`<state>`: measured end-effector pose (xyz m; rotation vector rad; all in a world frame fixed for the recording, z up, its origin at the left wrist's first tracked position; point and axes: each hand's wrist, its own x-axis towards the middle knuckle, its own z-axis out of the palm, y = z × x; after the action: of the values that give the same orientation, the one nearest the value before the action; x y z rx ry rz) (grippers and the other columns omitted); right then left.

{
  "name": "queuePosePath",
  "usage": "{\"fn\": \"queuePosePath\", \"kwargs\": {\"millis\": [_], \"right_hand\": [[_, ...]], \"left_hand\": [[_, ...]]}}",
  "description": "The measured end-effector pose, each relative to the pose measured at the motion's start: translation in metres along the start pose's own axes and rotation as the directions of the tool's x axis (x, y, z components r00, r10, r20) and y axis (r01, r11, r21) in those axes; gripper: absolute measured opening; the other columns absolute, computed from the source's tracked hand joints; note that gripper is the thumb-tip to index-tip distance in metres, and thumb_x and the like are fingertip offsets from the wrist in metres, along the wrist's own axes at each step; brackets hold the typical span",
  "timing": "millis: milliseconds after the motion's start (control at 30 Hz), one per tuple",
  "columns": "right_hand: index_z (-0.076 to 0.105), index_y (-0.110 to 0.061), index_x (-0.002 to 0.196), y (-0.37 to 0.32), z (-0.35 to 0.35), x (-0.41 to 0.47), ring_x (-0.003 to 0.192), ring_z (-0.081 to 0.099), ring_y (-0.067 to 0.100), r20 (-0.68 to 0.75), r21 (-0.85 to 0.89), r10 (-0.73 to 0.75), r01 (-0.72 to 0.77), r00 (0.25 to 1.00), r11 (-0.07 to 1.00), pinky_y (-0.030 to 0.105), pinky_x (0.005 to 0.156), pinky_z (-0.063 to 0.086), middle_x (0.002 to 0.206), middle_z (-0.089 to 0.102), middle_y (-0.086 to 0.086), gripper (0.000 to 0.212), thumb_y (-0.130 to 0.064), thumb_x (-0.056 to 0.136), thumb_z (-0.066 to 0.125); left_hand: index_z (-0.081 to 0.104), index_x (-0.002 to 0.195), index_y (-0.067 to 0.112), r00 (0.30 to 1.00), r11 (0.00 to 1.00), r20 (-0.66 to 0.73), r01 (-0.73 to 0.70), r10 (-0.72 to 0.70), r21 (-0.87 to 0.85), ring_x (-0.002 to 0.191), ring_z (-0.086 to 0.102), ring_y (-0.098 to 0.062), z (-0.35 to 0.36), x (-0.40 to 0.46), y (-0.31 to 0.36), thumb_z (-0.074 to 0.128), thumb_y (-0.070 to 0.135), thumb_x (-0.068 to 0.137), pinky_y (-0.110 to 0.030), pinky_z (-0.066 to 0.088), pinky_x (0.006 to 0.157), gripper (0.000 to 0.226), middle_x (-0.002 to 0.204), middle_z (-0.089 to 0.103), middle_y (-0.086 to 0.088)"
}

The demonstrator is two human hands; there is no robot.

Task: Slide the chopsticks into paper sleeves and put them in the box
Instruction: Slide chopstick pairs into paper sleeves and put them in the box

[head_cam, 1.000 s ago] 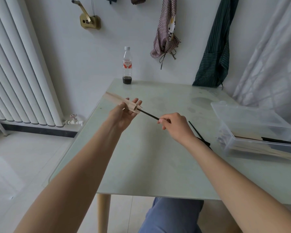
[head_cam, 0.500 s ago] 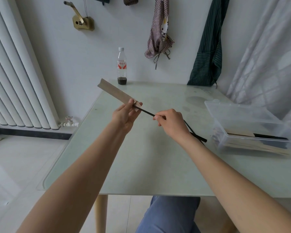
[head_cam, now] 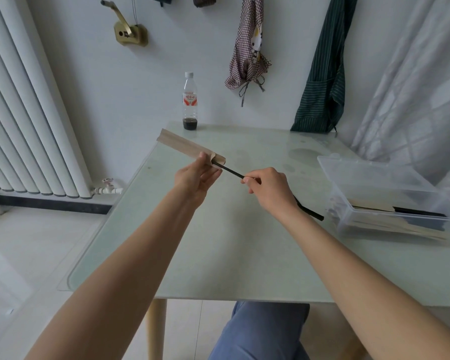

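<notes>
A tan paper sleeve [head_cam: 183,145] is held in the air over the table by my left hand [head_cam: 196,175], pinched near its open right end. Black chopsticks [head_cam: 230,171] run from that opening through my right hand [head_cam: 266,187], which grips them; their tips are inside the sleeve's mouth and their thick ends stick out behind my wrist at lower right. A clear plastic box [head_cam: 390,196] sits at the right of the table and holds several sleeved chopsticks.
A plastic bottle [head_cam: 190,102] with dark liquid at the bottom stands at the table's far edge by the wall. The glass-topped table [head_cam: 218,250] has its front edge close to my knees. A white radiator is on the left, curtains on the right.
Both hands have stayed over the table's middle. The sleeve tilted up and leftward, and the chopsticks' tips have gone into its opening.
</notes>
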<state>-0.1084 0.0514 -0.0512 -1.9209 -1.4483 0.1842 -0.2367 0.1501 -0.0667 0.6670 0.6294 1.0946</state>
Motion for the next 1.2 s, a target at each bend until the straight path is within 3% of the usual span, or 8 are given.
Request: {"fn": "queuePosePath", "kwargs": {"millis": [233, 400, 533, 667, 800, 933, 1067, 1200], "right_hand": [[0.071, -0.008, 0.09, 0.001, -0.004, -0.001, 0.081, 0.06, 0.027, 0.0, -0.002, -0.015, 0.015, 1.0, 1.0, 0.037, 0.07, 0.05, 0.073, 0.064, 0.004, 0.024, -0.019, 0.094, 0.051], [0.066, -0.002, 0.092, 0.004, -0.004, -0.002, 0.085, 0.057, 0.034, -0.037, -0.091, -0.037, 0.034, 0.999, 0.995, 0.041, 0.069, 0.051, 0.083, 0.065, 0.019, 0.026, -0.021, 0.094, 0.049], [0.063, 0.0, 0.092, 0.008, -0.001, -0.001, 0.086, 0.056, 0.037, -0.051, -0.111, -0.05, 0.044, 0.997, 0.993, 0.032, 0.059, 0.036, 0.086, 0.063, 0.022, 0.024, -0.02, 0.093, 0.05], [0.062, -0.002, 0.088, 0.011, 0.001, -0.003, 0.083, 0.057, 0.036, -0.067, -0.109, -0.079, 0.072, 0.995, 0.991, 0.037, 0.06, 0.045, 0.082, 0.062, 0.021, 0.021, -0.018, 0.091, 0.049], [0.059, -0.005, 0.082, 0.009, 0.004, -0.008, 0.074, 0.051, 0.032, -0.095, -0.171, -0.094, 0.077, 0.991, 0.982, 0.032, 0.055, 0.034, 0.074, 0.058, 0.016, 0.021, -0.02, 0.093, 0.048], [0.067, -0.005, 0.087, 0.005, 0.005, -0.01, 0.073, 0.06, 0.024, -0.03, 0.0, -0.053, 0.053, 0.998, 0.999, 0.031, 0.064, 0.046, 0.075, 0.066, 0.014, 0.023, -0.02, 0.094, 0.051], [0.073, -0.011, 0.096, 0.002, 0.0, -0.011, 0.072, 0.056, 0.013, 0.024, 0.088, -0.034, 0.032, 0.999, 0.996, 0.016, 0.057, 0.037, 0.081, 0.07, 0.01, 0.021, -0.019, 0.094, 0.053], [0.073, -0.015, 0.098, 0.001, 0.0, -0.009, 0.071, 0.056, 0.013, 0.038, 0.094, -0.039, 0.035, 0.999, 0.995, 0.022, 0.064, 0.039, 0.081, 0.07, 0.009, 0.019, -0.018, 0.093, 0.056]], "left_hand": [[0.064, 0.088, 0.001, 0.999, 0.995, 0.033, -0.002, -0.001, 0.101, 0.065, 0.07, -0.012, -0.004, -0.004, 0.004, 0.058, 0.01, 0.091, -0.02, 0.058, 0.065, 0.011, 0.07, 0.073, -0.005], [0.066, 0.091, 0.003, 0.999, 0.992, 0.033, 0.012, -0.017, 0.128, 0.07, 0.071, -0.011, -0.006, -0.005, 0.0, 0.059, 0.015, 0.091, -0.021, 0.058, 0.07, 0.013, 0.077, 0.073, -0.006], [0.066, 0.088, 0.006, 0.998, 0.992, 0.049, 0.04, -0.047, 0.123, 0.068, 0.071, -0.009, -0.006, -0.008, 0.002, 0.059, 0.014, 0.091, -0.02, 0.058, 0.07, 0.011, 0.071, 0.074, -0.002], [0.064, 0.088, 0.003, 0.998, 0.991, 0.037, 0.042, -0.047, 0.129, 0.063, 0.071, -0.01, -0.005, -0.01, 0.005, 0.062, 0.009, 0.088, -0.021, 0.058, 0.07, 0.006, 0.069, 0.073, -0.003], [0.063, 0.092, 0.002, 1.0, 0.994, 0.01, 0.024, -0.025, 0.111, 0.062, 0.07, -0.009, -0.004, -0.012, 0.005, 0.065, 0.007, 0.086, -0.019, 0.058, 0.068, 0.008, 0.068, 0.073, -0.002], [0.063, 0.09, 0.002, 0.998, 0.993, -0.023, -0.047, 0.05, 0.112, 0.065, 0.071, -0.01, 0.0, -0.016, 0.002, 0.068, 0.006, 0.083, -0.02, 0.058, 0.071, 0.01, 0.072, 0.073, -0.004], [0.063, 0.09, 0.002, 0.999, 0.991, -0.001, -0.039, 0.04, 0.129, 0.064, 0.071, -0.01, 0.003, -0.018, 0.001, 0.066, 0.005, 0.084, -0.019, 0.058, 0.068, 0.007, 0.07, 0.073, -0.003], [0.064, 0.086, 0.003, 0.998, 0.989, 0.065, 0.013, -0.022, 0.144, 0.065, 0.071, -0.011, 0.003, -0.02, -0.002, 0.063, 0.006, 0.087, -0.021, 0.058, 0.073, 0.003, 0.073, 0.072, -0.004]]}}
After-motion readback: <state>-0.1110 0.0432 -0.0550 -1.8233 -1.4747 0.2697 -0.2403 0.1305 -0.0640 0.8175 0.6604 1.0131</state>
